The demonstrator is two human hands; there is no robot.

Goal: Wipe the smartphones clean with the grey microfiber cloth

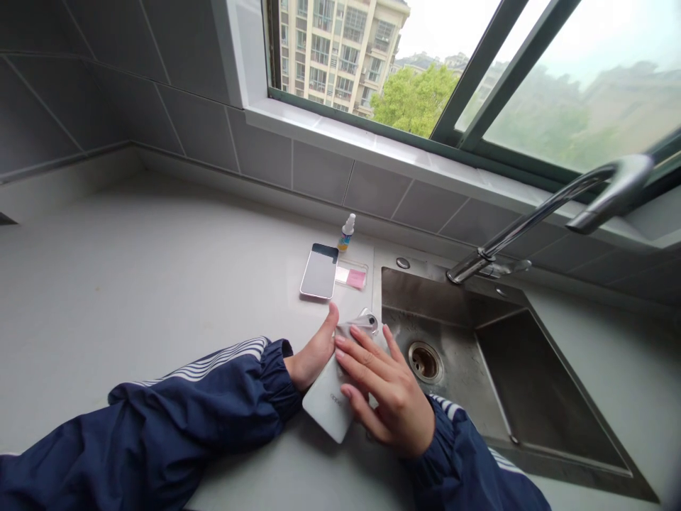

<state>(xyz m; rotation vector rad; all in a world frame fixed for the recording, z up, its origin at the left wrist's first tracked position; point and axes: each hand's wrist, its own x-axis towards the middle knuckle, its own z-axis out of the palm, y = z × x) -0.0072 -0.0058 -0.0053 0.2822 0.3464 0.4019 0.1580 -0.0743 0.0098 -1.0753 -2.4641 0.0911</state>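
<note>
A white phone (325, 406) lies back-up on the grey counter, its camera ring near the sink's edge. My left hand (313, 355) grips its left side, thumb stretched up along the edge. My right hand (386, 394) lies flat over the phone with fingers spread, pressing a pale cloth (348, 331) against its upper back. Farther back on the counter lie a flat grey screen panel (320, 272), a small clear packet with a pink strip (352, 276) and a tiny spray bottle (346, 233) with a white cap.
A steel sink (494, 369) with a drain (424, 360) sits right of the phone. A chrome tap (553, 206) arches over it. Grey wall tiles and a window ledge (372, 142) run behind. The grey counter (133, 270) spreads to the left.
</note>
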